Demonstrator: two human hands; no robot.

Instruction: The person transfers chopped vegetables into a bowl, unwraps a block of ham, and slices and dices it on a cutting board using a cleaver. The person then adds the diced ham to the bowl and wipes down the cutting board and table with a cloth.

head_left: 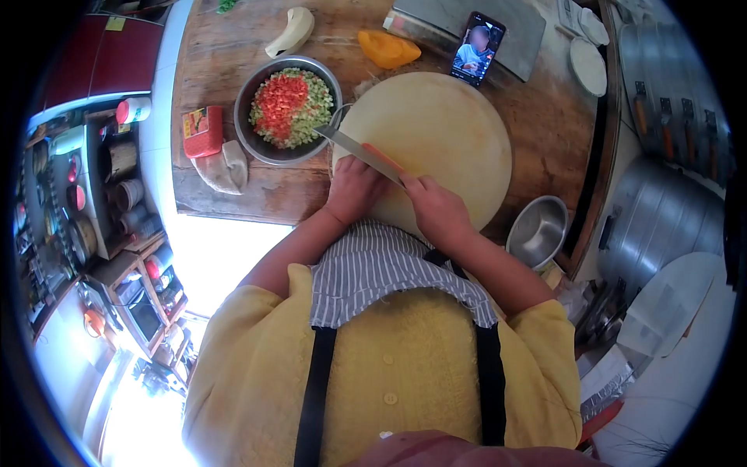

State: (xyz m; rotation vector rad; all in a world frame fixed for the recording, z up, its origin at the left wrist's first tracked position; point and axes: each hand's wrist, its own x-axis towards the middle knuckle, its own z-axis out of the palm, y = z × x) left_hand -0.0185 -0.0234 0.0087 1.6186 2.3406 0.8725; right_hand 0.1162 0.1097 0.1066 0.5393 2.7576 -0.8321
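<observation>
A knife (358, 149) is in my right hand (437, 206), its blade slanting up and left over the round cutting board (443, 117). My left hand (354, 191) rests at the board's near left edge, close below the blade. Its fingers look curled, and what they hold, if anything, is hidden. An orange-red strip (383, 157), perhaps carrot, shows along the blade's far side. The knife tip reaches the rim of a metal bowl (243, 128). Inside the bowl lie diced red pieces (282, 101) and diced pale green pieces (315, 93).
Behind the board are a peeled pale vegetable (292, 33), an orange wedge (389, 49) and a lit phone (477, 48). A red package (203, 132) and a cloth (223, 169) lie left of the bowl. At right stands another metal bowl (538, 231).
</observation>
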